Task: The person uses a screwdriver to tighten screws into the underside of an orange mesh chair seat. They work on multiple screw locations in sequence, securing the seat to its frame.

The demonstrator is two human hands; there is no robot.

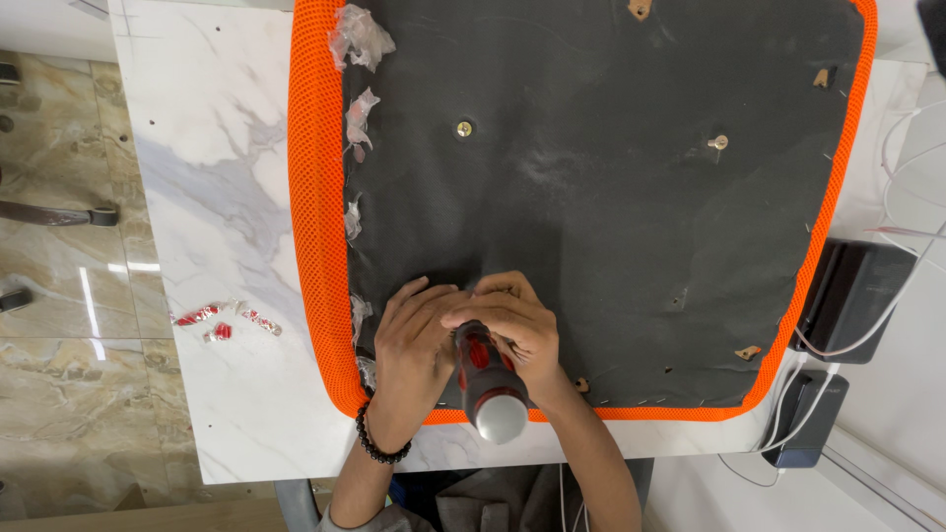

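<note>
An upturned seat cushion (591,197) lies on the white marble table (227,197), its underside black felt with an orange mesh rim (313,197). My right hand (517,320) grips a red, black and grey screwdriver (488,379) held upright, its tip hidden against the felt near the cushion's front left. My left hand (414,330), a black bead bracelet on its wrist, rests fingers-down on the felt beside the screwdriver's tip. Two screws (464,128) (718,142) stand in the felt further back.
Torn clear plastic scraps (360,39) cling along the cushion's left edge. Small red and clear wrapper pieces (222,320) lie on the table at left. Black boxes (855,296) with white cables sit at right. Tiled floor lies left of the table.
</note>
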